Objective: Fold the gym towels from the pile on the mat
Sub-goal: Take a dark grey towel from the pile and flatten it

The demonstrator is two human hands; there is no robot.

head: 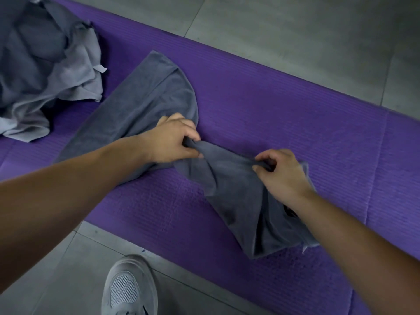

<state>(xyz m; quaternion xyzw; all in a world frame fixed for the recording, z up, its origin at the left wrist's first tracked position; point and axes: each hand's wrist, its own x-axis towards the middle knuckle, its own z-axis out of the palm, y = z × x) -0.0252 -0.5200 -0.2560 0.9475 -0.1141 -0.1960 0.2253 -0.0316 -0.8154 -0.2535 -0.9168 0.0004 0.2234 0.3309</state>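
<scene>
- Far left, the pile [45,64] of gym towels sits rumpled on the purple mat [284,105]. There are dark grey cloths on top and paler grey ones spilling down towards you, with one small tag sticking out on its right side.
- Just beside the pile, the dark grey towel [141,98] you're working starts near the mat's far edge. It runs diagonally towards you, lying flat there with a seam across it and a rounded fold along its right side.
- Your left grip [172,139] is closed on that towel, thumb and curled fingers pinching a bunched ridge of the cloth, with the forearm lying over the flat part.
- Below it, a grey mesh shoe [129,287] stands on the tiled floor [295,30], just off the mat's near edge.
- Between the two grips the terry cloth is lifted and drawn into soft creases.
- Your right grip [281,173] is closed too, fingertips pinching a second gathered ridge of the same towel.
- Under and past your right wrist, the towel's near end lies wrinkled on the mat, with a paler hem and a loose thread showing at its right corner.
- The mat carries on to the right, ribbed and bare.
</scene>
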